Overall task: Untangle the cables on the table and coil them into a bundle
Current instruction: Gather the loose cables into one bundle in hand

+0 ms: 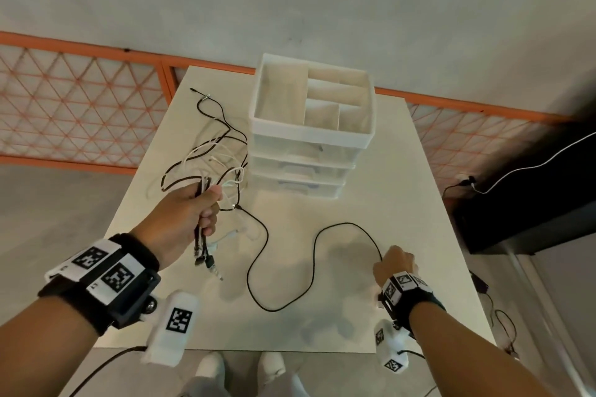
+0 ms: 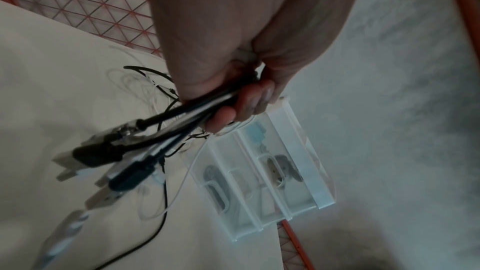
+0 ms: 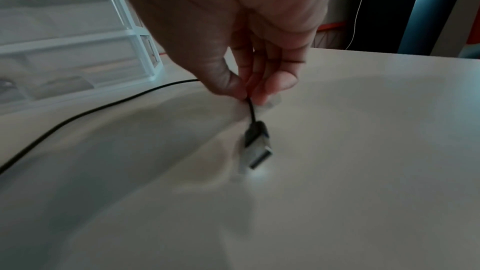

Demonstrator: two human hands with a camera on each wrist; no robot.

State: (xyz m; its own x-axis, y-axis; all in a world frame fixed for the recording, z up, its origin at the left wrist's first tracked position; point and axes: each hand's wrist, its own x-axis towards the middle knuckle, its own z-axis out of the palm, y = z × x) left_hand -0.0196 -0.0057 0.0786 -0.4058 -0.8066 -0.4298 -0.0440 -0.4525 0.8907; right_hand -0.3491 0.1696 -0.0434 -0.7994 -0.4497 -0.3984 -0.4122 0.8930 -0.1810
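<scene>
My left hand [image 1: 196,206] is raised over the left half of the white table [image 1: 403,203] and grips a bunch of cable ends [image 2: 124,149]; black and white plugs hang below the fist. Behind it a tangle of black and white cables [image 1: 213,151] lies on the table. One black cable [image 1: 290,267] snakes from the tangle across the table to my right hand [image 1: 395,263]. There the thumb and fingers of the right hand [image 3: 246,89] pinch the cable just above its USB plug [image 3: 257,147], which hangs over the table top.
A white plastic drawer unit [image 1: 309,129] with an open divided tray on top stands at the back middle of the table. An orange mesh fence [image 1: 80,106] runs behind. A black cabinet [image 1: 532,190] stands on the right. The table's front edge is by my feet.
</scene>
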